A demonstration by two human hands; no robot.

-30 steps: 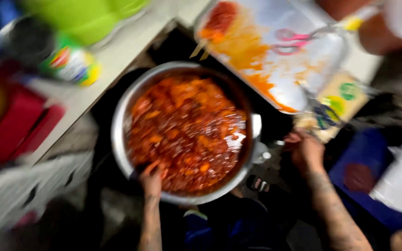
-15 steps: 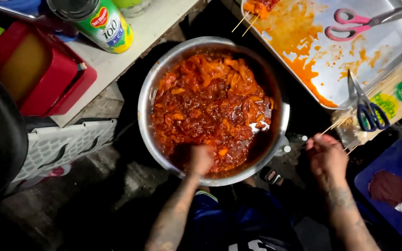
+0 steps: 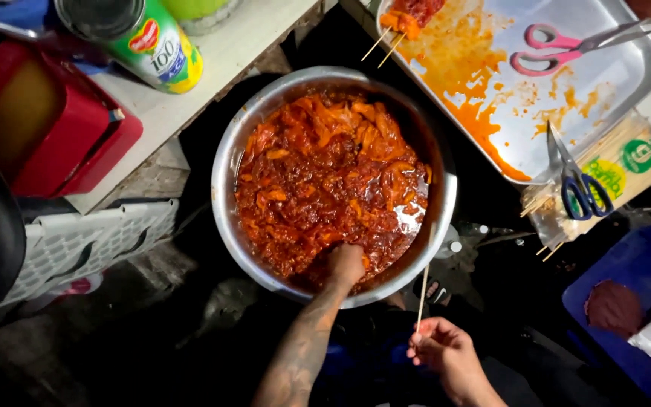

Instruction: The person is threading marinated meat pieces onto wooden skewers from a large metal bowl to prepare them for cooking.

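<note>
A person's left hand [image 3: 346, 264] reaches into a large metal bowl [image 3: 446, 197] full of meat [image 3: 325, 177] in red-orange sauce; the fingers are buried in the meat at the near edge, so I cannot tell whether they are closed on anything. The right hand [image 3: 440, 348], near and just right of the bowl, pinches a thin wooden skewer [image 3: 422, 295] upright between closed fingertips. To the far right lies a sauce-smeared metal tray [image 3: 612, 98] with pink scissors [image 3: 566, 49]. Blue-handled scissors [image 3: 580, 181] rest on a packet of skewers [image 3: 619, 169]. A can [image 3: 141, 38] stands on the far left.
</note>
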